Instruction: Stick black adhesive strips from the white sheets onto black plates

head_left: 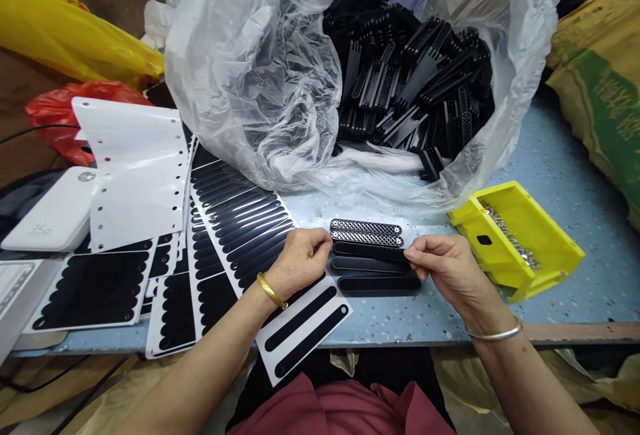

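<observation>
Pinch grip at both ends: left hand [305, 258], fingertips together, on the left end of a black strip [373, 251]; right hand [443, 261], thumb against fingers, on its right end; all three left of the bin [543, 221]. Sound practice would probably be to square the left end first, then press the strip flat progressively toward the bin. Obscured: the left fingertips' exact hold; what lies beneath the strip; its right tip. Small parts [510, 236] in the bin are too fine to identify.
</observation>
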A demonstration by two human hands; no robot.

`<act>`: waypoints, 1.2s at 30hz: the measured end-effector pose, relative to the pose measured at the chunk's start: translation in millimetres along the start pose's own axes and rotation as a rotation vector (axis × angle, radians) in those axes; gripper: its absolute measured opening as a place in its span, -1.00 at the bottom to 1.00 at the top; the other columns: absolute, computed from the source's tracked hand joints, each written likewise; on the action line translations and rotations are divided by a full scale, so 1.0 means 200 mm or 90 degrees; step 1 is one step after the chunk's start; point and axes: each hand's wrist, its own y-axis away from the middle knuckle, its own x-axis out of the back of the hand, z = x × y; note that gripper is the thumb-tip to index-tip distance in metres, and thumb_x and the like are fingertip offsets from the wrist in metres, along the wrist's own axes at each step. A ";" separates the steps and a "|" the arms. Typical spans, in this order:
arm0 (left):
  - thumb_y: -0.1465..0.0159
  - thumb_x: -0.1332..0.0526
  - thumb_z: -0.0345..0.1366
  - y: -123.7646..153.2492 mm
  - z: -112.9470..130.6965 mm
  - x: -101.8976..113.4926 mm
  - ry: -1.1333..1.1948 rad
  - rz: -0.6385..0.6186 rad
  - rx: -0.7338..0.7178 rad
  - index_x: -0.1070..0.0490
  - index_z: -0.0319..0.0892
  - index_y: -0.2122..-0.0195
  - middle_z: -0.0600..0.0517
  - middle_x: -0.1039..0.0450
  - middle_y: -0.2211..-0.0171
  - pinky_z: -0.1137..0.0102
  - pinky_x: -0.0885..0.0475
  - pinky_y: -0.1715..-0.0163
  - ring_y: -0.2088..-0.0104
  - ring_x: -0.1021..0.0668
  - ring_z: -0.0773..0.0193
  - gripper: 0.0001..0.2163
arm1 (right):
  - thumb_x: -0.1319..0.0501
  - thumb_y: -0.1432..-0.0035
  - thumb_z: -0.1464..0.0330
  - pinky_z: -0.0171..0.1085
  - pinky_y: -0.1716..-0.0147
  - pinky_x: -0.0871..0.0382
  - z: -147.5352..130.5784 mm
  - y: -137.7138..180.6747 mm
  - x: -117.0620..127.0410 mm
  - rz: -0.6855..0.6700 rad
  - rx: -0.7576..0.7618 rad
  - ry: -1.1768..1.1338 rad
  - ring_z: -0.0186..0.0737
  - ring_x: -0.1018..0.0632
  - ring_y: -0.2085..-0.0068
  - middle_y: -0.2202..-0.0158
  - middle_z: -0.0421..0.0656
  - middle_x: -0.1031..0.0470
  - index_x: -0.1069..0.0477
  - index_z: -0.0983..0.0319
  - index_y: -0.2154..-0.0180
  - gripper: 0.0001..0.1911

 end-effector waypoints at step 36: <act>-0.19 -0.12 -0.32 0.00 0.00 -0.03 -0.080 0.023 -0.033 -0.39 -0.20 0.57 0.14 -0.27 0.68 0.46 -0.18 0.54 0.63 -0.29 0.40 -0.80 | -0.47 0.19 0.28 -0.38 0.69 -0.06 0.00 -0.02 0.00 -0.009 0.004 -0.003 -0.43 -0.29 0.67 0.71 -0.25 -0.34 -0.43 0.27 0.67 -0.71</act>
